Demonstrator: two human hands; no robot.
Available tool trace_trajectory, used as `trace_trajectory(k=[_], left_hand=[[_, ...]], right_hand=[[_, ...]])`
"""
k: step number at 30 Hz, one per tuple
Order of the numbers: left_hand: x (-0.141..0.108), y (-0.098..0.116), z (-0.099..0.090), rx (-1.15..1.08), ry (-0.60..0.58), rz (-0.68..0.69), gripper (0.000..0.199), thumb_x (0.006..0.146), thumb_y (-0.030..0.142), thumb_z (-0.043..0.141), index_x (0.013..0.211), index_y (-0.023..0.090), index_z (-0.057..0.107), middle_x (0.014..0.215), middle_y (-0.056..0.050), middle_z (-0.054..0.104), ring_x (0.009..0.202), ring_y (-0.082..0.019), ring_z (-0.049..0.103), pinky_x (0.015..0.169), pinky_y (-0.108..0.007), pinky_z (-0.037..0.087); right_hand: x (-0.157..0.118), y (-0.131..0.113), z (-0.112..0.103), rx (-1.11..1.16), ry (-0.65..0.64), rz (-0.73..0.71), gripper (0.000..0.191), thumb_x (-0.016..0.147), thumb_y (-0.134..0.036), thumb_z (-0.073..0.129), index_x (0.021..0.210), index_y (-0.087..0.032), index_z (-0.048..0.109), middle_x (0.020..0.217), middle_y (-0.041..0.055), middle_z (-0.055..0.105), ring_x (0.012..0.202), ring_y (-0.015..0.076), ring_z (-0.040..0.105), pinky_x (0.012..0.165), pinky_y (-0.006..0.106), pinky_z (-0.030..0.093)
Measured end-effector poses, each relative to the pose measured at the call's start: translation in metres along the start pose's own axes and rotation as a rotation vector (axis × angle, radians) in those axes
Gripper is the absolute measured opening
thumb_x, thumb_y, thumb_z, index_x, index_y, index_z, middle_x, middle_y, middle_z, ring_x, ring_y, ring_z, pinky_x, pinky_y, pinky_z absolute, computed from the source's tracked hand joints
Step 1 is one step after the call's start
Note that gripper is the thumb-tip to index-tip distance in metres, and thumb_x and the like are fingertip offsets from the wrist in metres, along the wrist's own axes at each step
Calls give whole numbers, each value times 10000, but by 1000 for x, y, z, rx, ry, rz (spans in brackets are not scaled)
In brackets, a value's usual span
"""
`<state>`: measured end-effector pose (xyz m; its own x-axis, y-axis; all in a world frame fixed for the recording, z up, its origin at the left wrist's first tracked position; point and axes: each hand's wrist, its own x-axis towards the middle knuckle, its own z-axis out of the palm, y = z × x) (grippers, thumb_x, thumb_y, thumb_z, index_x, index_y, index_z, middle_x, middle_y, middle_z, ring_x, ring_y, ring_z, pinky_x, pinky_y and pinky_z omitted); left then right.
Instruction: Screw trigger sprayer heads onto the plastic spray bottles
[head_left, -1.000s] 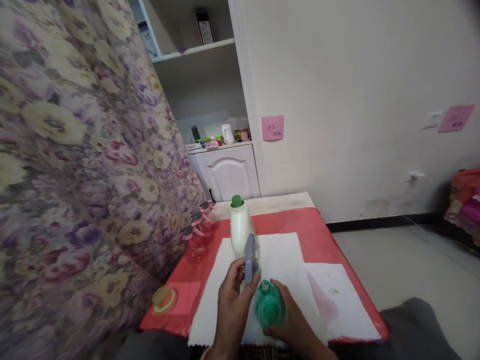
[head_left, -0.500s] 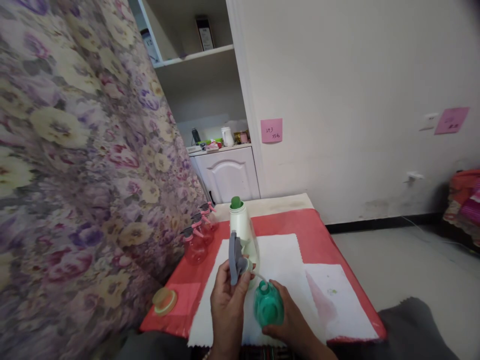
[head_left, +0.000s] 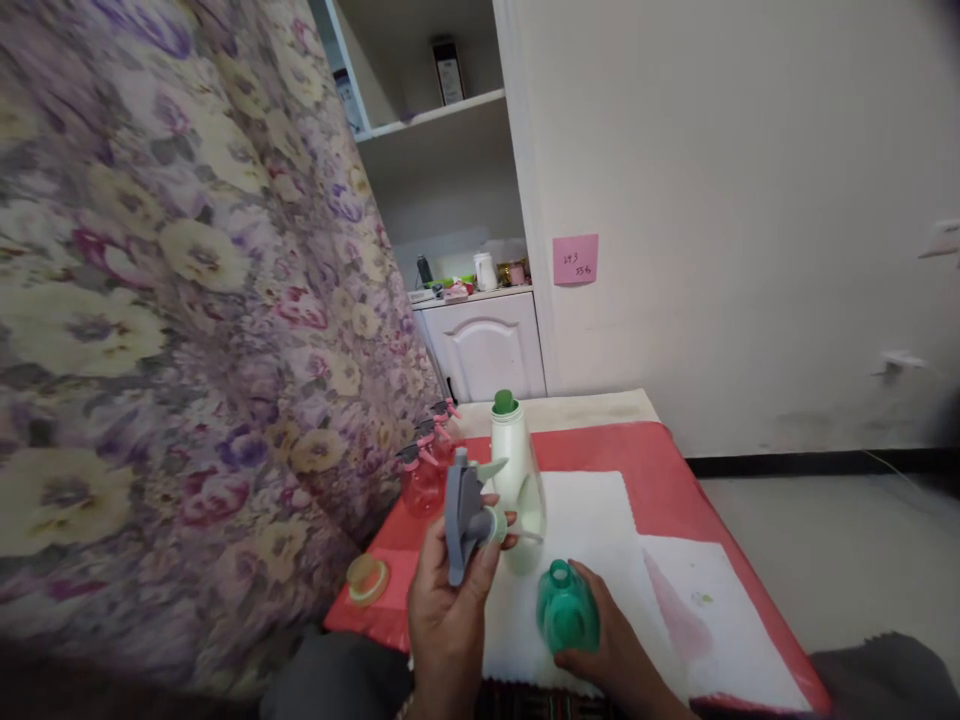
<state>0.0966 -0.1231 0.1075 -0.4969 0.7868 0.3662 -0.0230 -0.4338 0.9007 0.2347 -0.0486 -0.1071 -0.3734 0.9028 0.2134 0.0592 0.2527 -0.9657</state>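
A grey and pale green spray trigger head point(head_left: 466, 522) is held in my left hand point(head_left: 450, 605), the fingers closed around its collar. Its thin pale tube point(head_left: 527, 537) points right, clear of any bottle. My right hand point(head_left: 596, 640) grips a translucent green spray bottle point(head_left: 567, 612) by its side; the bottle stands upright with its mouth uncovered. Just beyond both hands a larger pale green jug point(head_left: 511, 455) with a handle stands on the white cloth, a green piece point(head_left: 504, 402) showing at its mouth.
Several red spray bottles point(head_left: 422, 487) with pink triggers line the table's left edge by the floral curtain point(head_left: 217, 300). A round yellowish lid point(head_left: 367, 580) lies at the near left. White cloth point(head_left: 592, 520) covers part of the red tabletop point(head_left: 660, 470). A cabinet point(head_left: 487, 350) stands behind.
The spray head's tube has come away from the green bottle's mouth, and my two hands are farther apart. The whole view has shifted, so things appear farther right.
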Motion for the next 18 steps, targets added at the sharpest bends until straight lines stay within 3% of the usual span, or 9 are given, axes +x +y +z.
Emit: trace_trajectory(k=[4, 7, 9, 13, 18], left_hand=[[16, 16, -21, 136, 100, 172, 371, 811, 353, 701, 1137, 219, 585, 1069, -24, 693, 932, -143, 675, 898, -273, 525], [39, 3, -48, 402, 31, 304, 357, 815, 297, 685, 1151, 227, 586, 1163, -44, 646, 1050, -176, 631, 977, -326, 491], [53, -21, -70, 585, -89, 362, 325, 839, 254, 617, 1161, 226, 586, 1206, -68, 621, 1124, -213, 596, 986, -368, 490], [66, -89, -110, 924, -260, 390, 357, 838, 130, 460, 1176, 200, 549, 1210, -105, 617, 1173, -232, 566, 1012, -426, 472], [70, -149, -133, 1079, -368, 314, 380, 797, 47, 387, 1092, 214, 558, 1076, -66, 639, 1027, -179, 618, 897, -327, 525]], right_hand=[[-3, -7, -2, -43, -14, 58, 940, 553, -231, 757, 1382, -238, 315, 1445, 130, 432, 1357, 345, 397, 1132, 462, 309], [-4, -9, 0, -69, -21, 76, 954, 556, -229, 745, 1397, -228, 297, 1459, 135, 420, 1364, 331, 390, 1139, 442, 306], [-6, -6, 1, -98, 4, 80, 976, 543, -223, 745, 1410, -227, 296, 1458, 133, 426, 1355, 331, 405, 1127, 432, 327], [-7, 2, 2, -167, 30, 64, 987, 526, -199, 728, 1422, -202, 312, 1445, 140, 465, 1332, 336, 451, 1096, 413, 379], [-6, 9, -6, -256, -16, 23, 946, 556, -239, 752, 1424, -226, 377, 1427, 113, 520, 1318, 360, 486, 1068, 398, 430]])
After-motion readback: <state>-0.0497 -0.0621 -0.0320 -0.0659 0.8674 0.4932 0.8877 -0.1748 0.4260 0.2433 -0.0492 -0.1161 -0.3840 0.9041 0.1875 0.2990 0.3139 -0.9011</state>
